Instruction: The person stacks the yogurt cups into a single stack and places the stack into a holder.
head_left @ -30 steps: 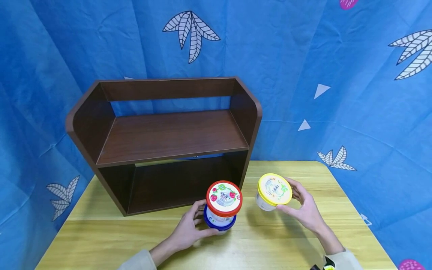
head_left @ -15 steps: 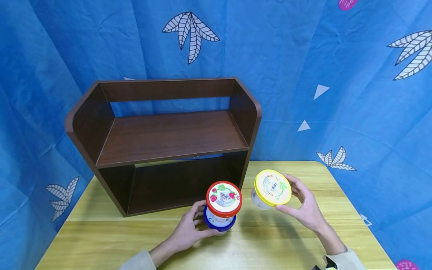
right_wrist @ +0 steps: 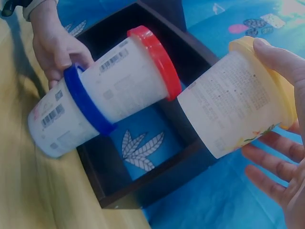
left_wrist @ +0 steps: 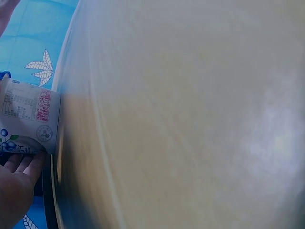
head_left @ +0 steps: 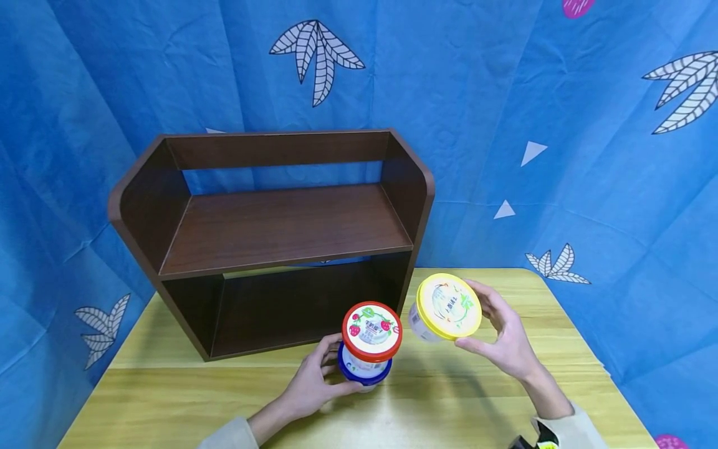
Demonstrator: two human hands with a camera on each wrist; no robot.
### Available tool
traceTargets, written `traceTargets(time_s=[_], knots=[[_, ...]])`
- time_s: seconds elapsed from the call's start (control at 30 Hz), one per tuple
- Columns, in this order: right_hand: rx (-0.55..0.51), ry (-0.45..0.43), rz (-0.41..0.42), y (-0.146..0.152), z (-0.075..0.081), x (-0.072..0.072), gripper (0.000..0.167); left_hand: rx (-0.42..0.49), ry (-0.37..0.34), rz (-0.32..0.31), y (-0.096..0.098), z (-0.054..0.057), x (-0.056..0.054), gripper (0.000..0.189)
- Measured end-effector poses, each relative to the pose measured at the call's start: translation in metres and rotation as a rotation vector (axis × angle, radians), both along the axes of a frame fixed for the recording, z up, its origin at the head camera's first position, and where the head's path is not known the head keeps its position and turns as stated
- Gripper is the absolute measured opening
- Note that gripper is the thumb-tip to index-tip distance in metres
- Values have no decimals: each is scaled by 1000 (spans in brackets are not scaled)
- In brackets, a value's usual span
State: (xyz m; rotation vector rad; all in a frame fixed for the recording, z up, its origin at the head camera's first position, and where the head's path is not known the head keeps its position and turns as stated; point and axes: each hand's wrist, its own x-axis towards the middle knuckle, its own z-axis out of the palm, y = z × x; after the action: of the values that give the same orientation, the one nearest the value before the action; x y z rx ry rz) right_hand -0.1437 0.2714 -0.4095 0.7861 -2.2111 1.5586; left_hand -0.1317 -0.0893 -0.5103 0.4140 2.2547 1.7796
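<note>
head view: right hand (head_left: 507, 340) curled round yellow-lidded tub (head_left: 447, 307), left hand (head_left: 310, 383) round blue-lidded tub (head_left: 366, 380)

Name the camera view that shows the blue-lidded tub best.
Right wrist: the blue-lidded tub shows from base to lid. Head: the red-lidded tub partly covers it. Left wrist: the frame's edge cuts it off.

R hand (head_left: 503, 340) w/ yellow-lid tub (head_left: 449, 305); raised vs 1s ago; shifted slightly L; tub tilted more
</note>
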Motion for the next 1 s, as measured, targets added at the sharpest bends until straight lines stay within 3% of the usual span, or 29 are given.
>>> traceTargets(time_s=[0.57, 1.0], knots=[[-12, 23, 65, -20, 36, 5, 98, 4, -2, -13, -1, 1, -1, 88], [-66, 64, 184, -30, 35, -1, 91, 2, 15, -8, 0, -1, 1, 86]])
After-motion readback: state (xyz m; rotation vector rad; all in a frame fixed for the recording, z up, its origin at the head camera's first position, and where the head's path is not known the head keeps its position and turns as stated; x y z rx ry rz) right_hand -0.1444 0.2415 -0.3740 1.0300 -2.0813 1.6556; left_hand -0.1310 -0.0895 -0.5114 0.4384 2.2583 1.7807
